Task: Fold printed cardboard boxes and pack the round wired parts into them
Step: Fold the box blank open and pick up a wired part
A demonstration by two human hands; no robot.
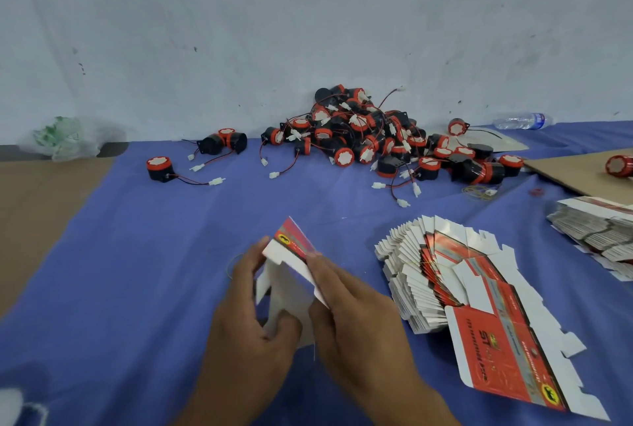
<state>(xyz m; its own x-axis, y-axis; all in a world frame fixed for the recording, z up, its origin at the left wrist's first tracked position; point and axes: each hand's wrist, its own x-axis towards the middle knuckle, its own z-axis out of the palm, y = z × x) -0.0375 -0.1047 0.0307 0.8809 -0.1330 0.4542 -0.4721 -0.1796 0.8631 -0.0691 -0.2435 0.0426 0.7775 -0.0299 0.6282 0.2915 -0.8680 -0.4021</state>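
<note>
Both hands are folding one printed box [291, 256] up into shape, close in over the blue cloth [137, 254]

The left hand [250, 309] is curling round the box's left wall; the right hand [349, 309] is pinching the right panel, fingers lying along the white flap; I'd be pressing along the crease lines, keeping corners square; just right, flat blanks [442, 271] are lying fanned; farthest, the round wired parts [359, 131] are sitting heaped.
</note>
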